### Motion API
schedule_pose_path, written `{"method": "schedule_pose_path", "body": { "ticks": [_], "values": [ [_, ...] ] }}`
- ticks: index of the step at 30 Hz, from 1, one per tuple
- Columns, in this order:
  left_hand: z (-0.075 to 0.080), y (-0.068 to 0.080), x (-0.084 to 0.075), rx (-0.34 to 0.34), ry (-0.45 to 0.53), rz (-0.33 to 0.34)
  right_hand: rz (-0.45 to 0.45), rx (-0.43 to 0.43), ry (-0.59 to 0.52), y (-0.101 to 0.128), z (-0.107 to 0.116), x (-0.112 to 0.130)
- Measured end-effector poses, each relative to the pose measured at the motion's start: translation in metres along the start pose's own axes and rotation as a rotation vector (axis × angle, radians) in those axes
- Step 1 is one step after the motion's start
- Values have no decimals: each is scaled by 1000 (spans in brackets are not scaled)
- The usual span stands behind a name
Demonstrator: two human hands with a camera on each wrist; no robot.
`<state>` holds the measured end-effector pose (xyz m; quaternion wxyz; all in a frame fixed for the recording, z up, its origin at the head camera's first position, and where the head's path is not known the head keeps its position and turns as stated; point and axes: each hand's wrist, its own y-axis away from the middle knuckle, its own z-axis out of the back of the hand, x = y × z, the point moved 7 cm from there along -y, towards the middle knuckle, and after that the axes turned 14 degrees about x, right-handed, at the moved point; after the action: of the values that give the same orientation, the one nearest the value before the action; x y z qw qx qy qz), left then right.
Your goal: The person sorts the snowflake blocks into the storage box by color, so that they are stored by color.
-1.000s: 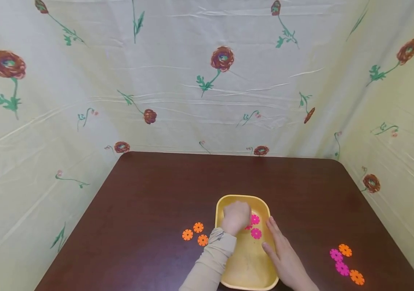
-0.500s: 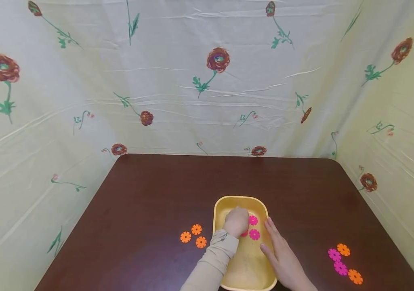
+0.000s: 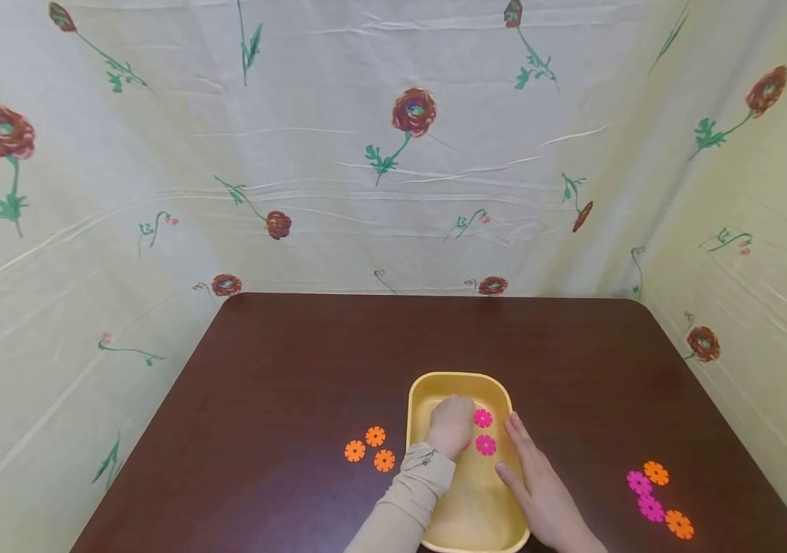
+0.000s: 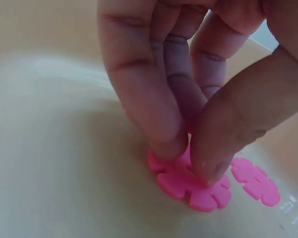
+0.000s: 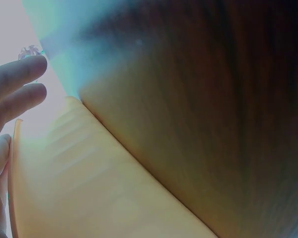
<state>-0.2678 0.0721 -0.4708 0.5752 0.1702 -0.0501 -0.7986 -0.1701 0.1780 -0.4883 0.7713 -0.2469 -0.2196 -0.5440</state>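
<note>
A yellow tray [image 3: 428, 384] lies on the dark brown table [image 3: 296, 369], near its front edge. My left hand [image 3: 450, 425] reaches into the tray. In the left wrist view its thumb and fingertips [image 4: 164, 144] pinch a pink flower-shaped disc [image 4: 188, 183] lying on the tray floor. Two more pink discs [image 3: 484, 432] lie in the tray just to the right; one [image 4: 256, 181] shows in the left wrist view. My right hand [image 3: 538, 488] lies flat along the tray's right rim [image 5: 89, 163], fingers straight.
Three orange discs [image 3: 369, 448] lie on the table left of the tray. To the right sit two pink and two orange discs [image 3: 657, 499]. A floral cloth backdrop [image 3: 393, 153] encloses the table at the back and both sides.
My left hand has drawn slightly back toward me inside the tray and now covers the third pink disc. The right hand stays on the rim.
</note>
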Motion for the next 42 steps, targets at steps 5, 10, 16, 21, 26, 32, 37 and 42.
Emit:
{"method": "schedule_pose_path", "body": {
  "ticks": [5, 10, 16, 21, 26, 32, 37, 42],
  "values": [
    [0, 3, -3, -2, -30, -11, -12, 14, -11, 1, -1, -2],
    [-1, 6, -3, 28, -25, -18, -3, 8, 13, 0, -1, -1],
    [-6, 6, 0, 139, 68, 9, -10, 11, 8, 1, 0, -3],
    [6, 14, -1, 148, 89, -30, -18, 22, -1, 2, 0, -5],
    [41, 26, 1, 41, 128, -133, -35, 17, -16, 1, 2, -7],
    [72, 42, 31, -150, 145, -121, -49, 38, -45, 0, -2, -8],
    [73, 54, 80, -215, 193, -31, -47, 36, -43, 0, -3, -7],
    [53, 66, 130, -188, 244, 110, -33, 28, -32, -1, -1, -5]
  ]
}}
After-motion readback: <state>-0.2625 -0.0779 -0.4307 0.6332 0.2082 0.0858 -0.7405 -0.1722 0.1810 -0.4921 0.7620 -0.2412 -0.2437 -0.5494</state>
